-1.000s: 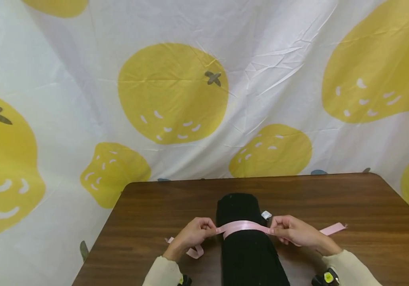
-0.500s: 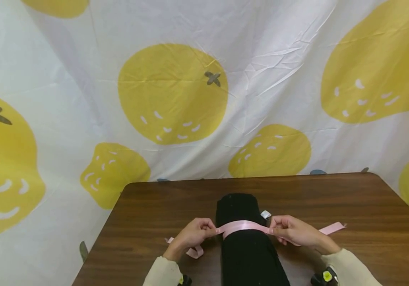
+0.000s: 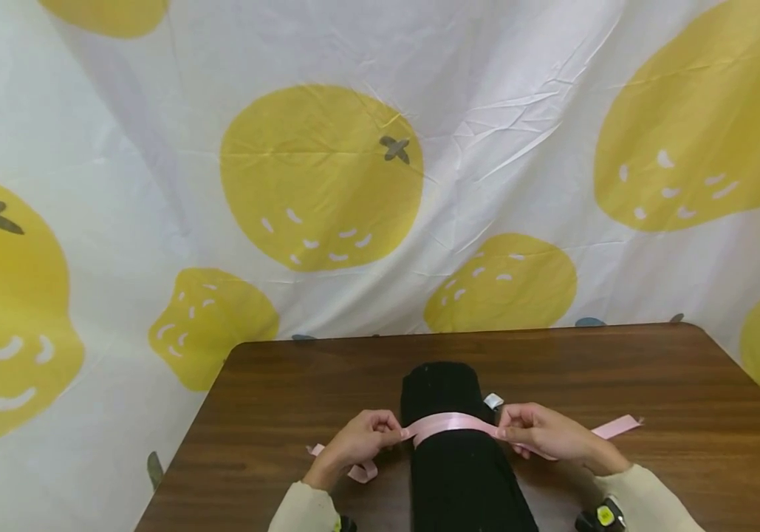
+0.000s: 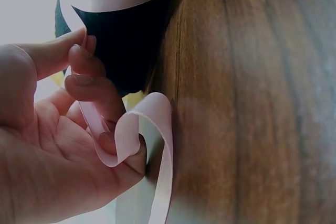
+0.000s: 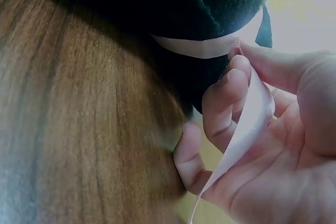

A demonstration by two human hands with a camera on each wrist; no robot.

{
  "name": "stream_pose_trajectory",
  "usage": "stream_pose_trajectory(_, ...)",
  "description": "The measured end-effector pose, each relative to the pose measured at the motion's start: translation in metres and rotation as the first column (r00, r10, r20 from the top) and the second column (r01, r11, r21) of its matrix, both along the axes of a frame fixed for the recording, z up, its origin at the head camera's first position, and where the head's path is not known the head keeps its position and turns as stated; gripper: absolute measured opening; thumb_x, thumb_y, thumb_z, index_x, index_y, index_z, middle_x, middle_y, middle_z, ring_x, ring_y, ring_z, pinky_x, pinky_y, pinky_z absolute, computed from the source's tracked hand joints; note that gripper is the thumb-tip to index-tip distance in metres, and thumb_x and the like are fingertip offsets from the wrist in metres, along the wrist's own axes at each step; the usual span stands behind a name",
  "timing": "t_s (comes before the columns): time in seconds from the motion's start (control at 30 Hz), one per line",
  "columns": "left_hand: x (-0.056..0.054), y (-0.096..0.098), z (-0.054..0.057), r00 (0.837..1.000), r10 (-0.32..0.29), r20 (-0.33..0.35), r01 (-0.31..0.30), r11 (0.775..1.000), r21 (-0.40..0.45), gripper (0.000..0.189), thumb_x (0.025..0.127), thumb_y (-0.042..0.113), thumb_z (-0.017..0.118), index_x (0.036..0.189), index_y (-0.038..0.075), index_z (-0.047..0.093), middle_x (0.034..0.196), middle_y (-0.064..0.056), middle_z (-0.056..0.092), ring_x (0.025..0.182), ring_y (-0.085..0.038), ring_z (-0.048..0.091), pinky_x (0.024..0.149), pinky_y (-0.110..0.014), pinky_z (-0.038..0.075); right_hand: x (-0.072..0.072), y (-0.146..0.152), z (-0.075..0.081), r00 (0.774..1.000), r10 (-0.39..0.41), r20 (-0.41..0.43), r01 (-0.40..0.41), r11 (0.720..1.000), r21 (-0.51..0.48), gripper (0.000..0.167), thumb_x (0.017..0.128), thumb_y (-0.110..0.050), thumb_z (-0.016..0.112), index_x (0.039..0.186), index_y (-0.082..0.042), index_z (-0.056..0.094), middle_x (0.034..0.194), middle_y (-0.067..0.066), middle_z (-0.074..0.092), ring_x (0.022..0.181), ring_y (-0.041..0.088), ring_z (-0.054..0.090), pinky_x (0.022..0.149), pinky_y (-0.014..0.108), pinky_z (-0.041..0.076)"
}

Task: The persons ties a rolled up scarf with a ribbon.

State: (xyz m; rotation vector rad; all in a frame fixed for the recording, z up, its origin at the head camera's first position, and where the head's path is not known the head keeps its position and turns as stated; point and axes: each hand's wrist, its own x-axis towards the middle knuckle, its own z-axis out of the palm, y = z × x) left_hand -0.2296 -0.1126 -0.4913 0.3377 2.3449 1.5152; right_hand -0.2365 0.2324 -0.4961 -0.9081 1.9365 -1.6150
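A black rolled cloth [image 3: 462, 473] lies lengthwise on the table, soft and fuzzy in the wrist views. Around it passes a pink satin ribbon [image 3: 449, 422], stretched across the top. On one side my left hand [image 3: 361, 437] pinches the ribbon between thumb and index finger; the loose tail [image 4: 157, 116] loops over its palm and down to the tabletop. On the other side my right hand [image 3: 549, 436] pinches the ribbon likewise, its tail [image 5: 247, 124] running across the palm. Beneath the roll, the ribbon is hidden.
The brown wood-grain table [image 3: 313, 377] carries the roll. A small white tag [image 3: 493, 401] sticks out at the roll's right side. Behind the table's far edge hangs a white curtain [image 3: 479, 148] printed with yellow fruit.
Almost nothing differs. Both hands keep their pinch on the ribbon, and the whole view has shifted down very slightly.
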Motion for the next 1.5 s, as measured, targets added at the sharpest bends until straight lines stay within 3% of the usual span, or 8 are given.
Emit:
stream_pose_trajectory(0.37, 0.001, 0.003, 0.004, 1.000, 0.005, -0.005, -0.005, 1.000, 0.020, 0.021, 0.090, 0.024, 0.073, 0.085, 0.004, 0.068, 0.062, 0.005, 0.049, 0.062, -0.012, 0.045, 0.057, -0.026, 0.037, 0.003, -0.005, 0.004, 0.998, -0.060, -0.008, 0.061, 0.996, 0.072, 0.019, 0.100, -0.009, 0.056, 0.093, 0.009, 0.059, 0.075, -0.004, 0.055, 0.067, 0.005, 0.053, 0.056, 0.023, 0.047)
stream_pose_trajectory(0.53, 0.002, 0.008, 0.010, 0.995, 0.006, -0.099, -0.009, 0.999, -0.036, 0.021, 0.089, 0.025, 0.074, 0.082, 0.006, 0.071, 0.067, 0.005, 0.054, 0.067, -0.011, 0.048, 0.060, -0.026, 0.040, 0.008, -0.007, 0.011, 0.987, -0.130, -0.095, 0.141, 0.982, 0.122, 0.015, 0.098, -0.009, 0.058, 0.092, 0.002, 0.065, 0.073, -0.005, 0.051, 0.065, 0.004, 0.048, 0.055, 0.020, 0.040)
stream_pose_trajectory(0.8, 0.003, 0.009, 0.016, 0.973, 0.040, -0.228, -0.072, 0.988, -0.134, 0.014, 0.087, 0.027, 0.076, 0.079, 0.016, 0.077, 0.078, 0.006, 0.068, 0.073, -0.010, 0.055, 0.066, -0.028, 0.046, 0.013, -0.009, 0.024, 0.896, -0.222, -0.383, 0.327, 0.916, 0.233, 0.011, 0.095, -0.015, 0.065, 0.088, -0.011, 0.073, 0.081, -0.007, 0.060, 0.077, 0.004, 0.050, 0.067, 0.024, 0.040)
stream_pose_trajectory(0.93, 0.005, 0.009, 0.019, 0.967, 0.032, -0.253, -0.077, 0.983, -0.168, 0.011, 0.088, 0.024, 0.074, 0.081, 0.014, 0.077, 0.082, 0.003, 0.065, 0.077, -0.012, 0.053, 0.066, -0.028, 0.045, 0.016, -0.012, 0.030, 0.831, -0.248, -0.498, 0.426, 0.859, 0.283, 0.010, 0.092, -0.013, 0.068, 0.084, -0.015, 0.074, 0.079, -0.010, 0.059, 0.075, 0.003, 0.047, 0.067, 0.025, 0.040)
stream_pose_trajectory(1.07, 0.007, 0.010, 0.023, 0.965, 0.033, -0.259, -0.085, 0.977, -0.195, 0.012, 0.088, 0.023, 0.072, 0.083, 0.014, 0.077, 0.079, 0.002, 0.057, 0.076, -0.013, 0.048, 0.064, -0.028, 0.040, 0.023, -0.018, 0.038, 0.789, -0.296, -0.538, 0.518, 0.791, 0.325, 0.013, 0.088, -0.006, 0.069, 0.081, -0.016, 0.073, 0.071, -0.011, 0.059, 0.066, 0.003, 0.047, 0.059, 0.024, 0.040)
stream_pose_trajectory(1.27, 0.010, 0.014, 0.028, 0.967, 0.072, -0.244, -0.111, 0.983, -0.149, 0.010, 0.089, 0.017, 0.071, 0.085, 0.010, 0.076, 0.058, 0.006, 0.048, 0.052, -0.009, 0.042, 0.046, -0.023, 0.032, 0.032, -0.029, 0.050, 0.776, -0.383, -0.501, 0.597, 0.704, 0.385, 0.011, 0.087, -0.007, 0.069, 0.081, -0.015, 0.071, 0.072, -0.004, 0.064, 0.062, 0.011, 0.049, 0.057, 0.030, 0.042)
stream_pose_trajectory(1.4, 0.013, 0.016, 0.031, 0.972, 0.112, -0.208, -0.137, 0.984, -0.110, 0.011, 0.092, 0.014, 0.066, 0.088, 0.007, 0.074, 0.056, 0.004, 0.052, 0.048, -0.009, 0.042, 0.045, -0.024, 0.032, 0.035, -0.033, 0.053, 0.834, -0.448, -0.323, 0.549, 0.740, 0.390, 0.008, 0.095, -0.009, 0.059, 0.089, -0.005, 0.064, 0.055, -0.001, 0.055, 0.045, 0.010, 0.049, 0.043, 0.027, 0.041)
stream_pose_trajectory(1.5, 0.014, 0.019, 0.032, 0.983, 0.156, -0.098, -0.161, 0.986, -0.041, 0.014, 0.094, 0.015, 0.061, 0.091, 0.005, 0.070, 0.060, -0.001, 0.062, 0.047, -0.009, 0.048, 0.045, -0.023, 0.038, 0.036, -0.035, 0.053, 0.847, -0.512, -0.142, 0.525, 0.768, 0.366, 0.015, 0.100, -0.013, 0.051, 0.096, 0.000, 0.058, 0.049, 0.002, 0.053, 0.037, 0.012, 0.050, 0.039, 0.025, 0.039)
